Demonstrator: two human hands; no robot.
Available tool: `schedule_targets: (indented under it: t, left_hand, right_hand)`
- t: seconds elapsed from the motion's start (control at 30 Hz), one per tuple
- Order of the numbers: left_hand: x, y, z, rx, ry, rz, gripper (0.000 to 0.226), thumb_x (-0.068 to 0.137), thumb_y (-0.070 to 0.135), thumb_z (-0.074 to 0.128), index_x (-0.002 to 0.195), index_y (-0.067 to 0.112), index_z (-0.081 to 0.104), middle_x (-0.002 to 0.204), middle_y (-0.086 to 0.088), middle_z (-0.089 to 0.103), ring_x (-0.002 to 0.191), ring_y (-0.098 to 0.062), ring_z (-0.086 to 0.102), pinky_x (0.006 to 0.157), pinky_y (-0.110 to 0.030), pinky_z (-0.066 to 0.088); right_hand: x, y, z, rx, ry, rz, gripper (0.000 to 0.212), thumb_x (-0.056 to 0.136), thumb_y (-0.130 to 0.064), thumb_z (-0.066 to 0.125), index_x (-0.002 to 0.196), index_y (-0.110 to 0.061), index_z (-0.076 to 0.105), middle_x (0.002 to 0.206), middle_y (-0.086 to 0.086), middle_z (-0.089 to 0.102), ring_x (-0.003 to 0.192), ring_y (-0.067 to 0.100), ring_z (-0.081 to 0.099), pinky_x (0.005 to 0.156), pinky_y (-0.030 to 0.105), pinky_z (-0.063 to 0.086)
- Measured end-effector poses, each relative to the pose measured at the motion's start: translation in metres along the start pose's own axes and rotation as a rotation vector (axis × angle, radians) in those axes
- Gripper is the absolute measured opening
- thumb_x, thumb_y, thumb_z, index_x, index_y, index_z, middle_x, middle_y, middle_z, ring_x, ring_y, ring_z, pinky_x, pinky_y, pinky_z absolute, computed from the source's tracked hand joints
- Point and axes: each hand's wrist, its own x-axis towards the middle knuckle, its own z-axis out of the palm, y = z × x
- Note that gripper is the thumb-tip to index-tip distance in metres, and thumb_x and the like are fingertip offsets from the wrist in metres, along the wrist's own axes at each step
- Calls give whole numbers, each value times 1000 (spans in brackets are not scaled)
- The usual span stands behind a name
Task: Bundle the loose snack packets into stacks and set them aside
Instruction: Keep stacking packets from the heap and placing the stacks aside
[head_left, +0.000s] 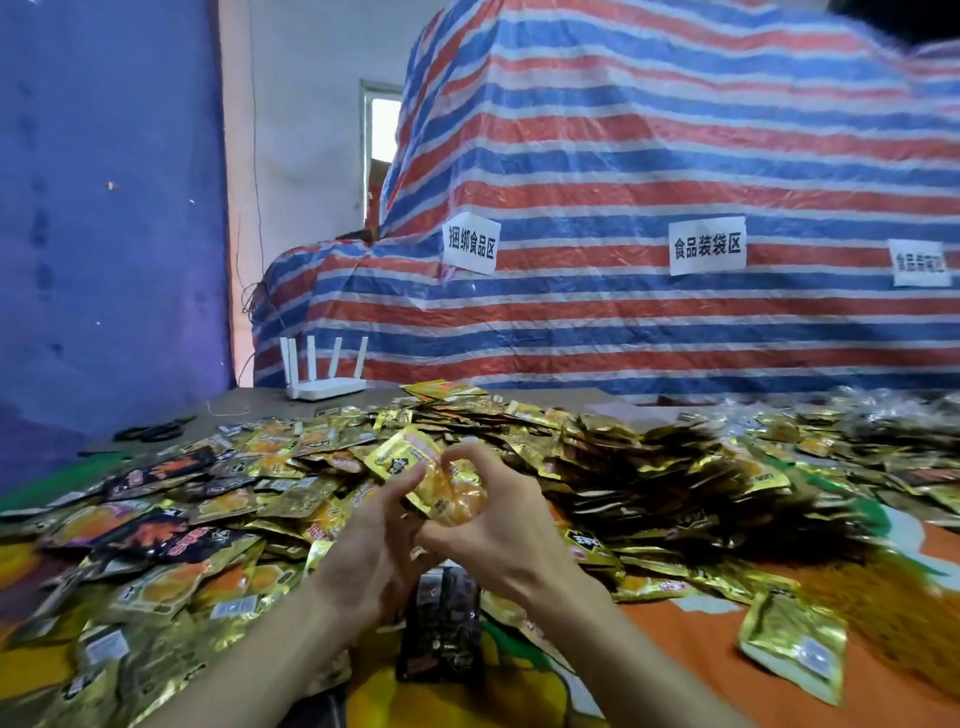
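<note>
**Both hands closed on a small bundle over the heap**

On my feed the left hand (371, 545) and right hand (501, 525) meet in the middle of the view, heels almost touching. Between them they hold a small bundle of yellow-gold foil snack packets (415, 462), lifted just above the pile. The right hand's fingers curl round its lower, orange-printed end. The left hand's thumb and fingers pinch its near edge. I cannot tell how many packets are in the bundle.

Below and all around lies a loose heap of gold and black foil packets (597, 457), spread from the left edge of the table to the far right. A single glossy black packet (441, 629) lies flat just beneath the wrists, on the orange printed table cover (701, 654).

At the far left edge I see black-handled scissors (150, 430). Beyond them stands a white router with four upright antennas (324, 384). Behind the table hangs a red, blue and white striped tarpaulin (623, 171) with white paper signs (707, 252) stuck on it.
</note>
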Motion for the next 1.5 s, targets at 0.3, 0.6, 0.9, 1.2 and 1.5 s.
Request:
schedule_targets:
  t: [0.3, 0.6, 0.9, 1.2, 1.5]
  left_hand:
    - [6, -5, 0, 290, 128, 149, 55, 79, 46, 52, 122, 16, 66, 114, -5, 75, 114, -28, 64, 100, -49, 46]
    - [5, -1, -2, 367, 171, 304, 36, 82, 37, 54, 96, 13, 77, 94, -10, 75, 81, -21, 69, 78, -41, 48]
    - [7, 2, -22, 992, 449, 576, 14, 94, 17, 64, 88, 29, 66, 82, 10, 67, 78, -16, 63, 69, -32, 54]
    - [12, 21, -62, 1615, 690, 39, 68, 82, 57, 65, 142, 29, 45, 151, -1, 42, 140, -23, 35, 117, -47, 23]
    - [20, 9, -72, 1766, 528, -205, 105, 64, 94, 53, 152, 40, 33, 162, 2, 30, 149, -27, 22, 119, -54, 14]
  right_hand:
    - [72, 35, -117, -370, 348, 279, 39, 82, -45, 71, 105, -19, 55, 100, 8, 60, 85, 26, 61, 69, 35, 48]
    - [86, 86, -121, -797, 181, 566, 30, 98, -31, 51, 119, -10, 52, 125, 22, 59, 118, 40, 52, 98, 45, 41]
    - [82, 70, -101, -1017, 208, 576, 62, 93, -59, 47, 133, -12, 52, 141, 24, 48, 132, 42, 39, 111, 61, 25]
    - [44, 7, 1, -393, -356, 306, 28, 87, -32, 62, 107, -13, 64, 106, 7, 69, 93, 20, 66, 84, 40, 60]
    - [39, 39, 55, -756, -366, 531, 68, 94, -53, 51, 146, -9, 41, 150, 23, 42, 142, 40, 30, 116, 48, 26]
